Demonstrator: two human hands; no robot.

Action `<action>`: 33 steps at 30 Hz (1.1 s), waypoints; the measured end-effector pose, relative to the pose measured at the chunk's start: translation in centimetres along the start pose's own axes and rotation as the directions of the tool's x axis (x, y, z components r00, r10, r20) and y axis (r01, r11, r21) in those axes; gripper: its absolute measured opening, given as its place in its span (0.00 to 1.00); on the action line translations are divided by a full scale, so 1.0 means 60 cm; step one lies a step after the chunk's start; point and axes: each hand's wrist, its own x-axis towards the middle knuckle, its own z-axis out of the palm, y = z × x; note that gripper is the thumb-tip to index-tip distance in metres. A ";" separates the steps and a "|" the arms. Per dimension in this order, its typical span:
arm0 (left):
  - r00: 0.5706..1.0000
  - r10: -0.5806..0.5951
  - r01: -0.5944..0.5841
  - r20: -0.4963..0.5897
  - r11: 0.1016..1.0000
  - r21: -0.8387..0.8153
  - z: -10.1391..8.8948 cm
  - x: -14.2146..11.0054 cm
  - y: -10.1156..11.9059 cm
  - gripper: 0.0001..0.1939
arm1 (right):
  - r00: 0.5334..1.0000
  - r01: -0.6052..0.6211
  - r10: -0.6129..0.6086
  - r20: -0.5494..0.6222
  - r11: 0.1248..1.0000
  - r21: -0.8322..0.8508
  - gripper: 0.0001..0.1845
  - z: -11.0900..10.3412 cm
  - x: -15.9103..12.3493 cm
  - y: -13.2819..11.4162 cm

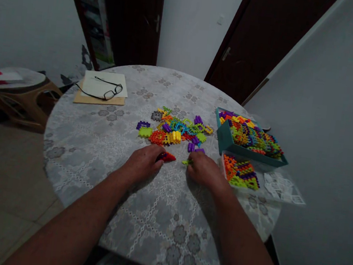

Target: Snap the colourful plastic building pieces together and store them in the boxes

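My left hand (148,160) is closed on a red plastic building piece (169,157) that points toward the middle of the table. Across a small gap, my right hand (203,168) pinches a lime-green building piece (186,162), mostly covered by the fingers. Both hands rest low over the tablecloth. Just beyond them lies a loose heap of building pieces, among them yellow tube pieces (176,137), an orange-red toothed piece (157,137), a flat green square (145,132) and purple pieces (191,147).
A teal box (226,140) of sorted pieces stands at the right. In front of it is a clear plastic tray (264,189) with more pieces and white parts (278,185). Black glasses (109,95) lie on paper (89,81) at the far left of the round table (114,227).
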 end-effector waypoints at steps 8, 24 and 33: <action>1.000 -0.004 0.004 -0.019 1.000 0.000 0.002 0.000 -0.001 0.08 | 0.966 0.258 -0.248 -0.077 0.947 0.191 0.10 0.012 0.001 -0.018; 1.000 -0.015 0.015 -0.009 1.000 -0.024 -0.004 -0.002 0.002 0.08 | 0.963 0.264 -0.253 -0.095 0.956 0.125 0.10 0.002 0.010 0.036; 1.000 -0.021 0.021 -0.002 1.000 -0.021 -0.005 0.001 -0.003 0.09 | 0.876 0.444 -0.386 -0.289 0.879 0.172 0.10 0.051 0.040 -0.014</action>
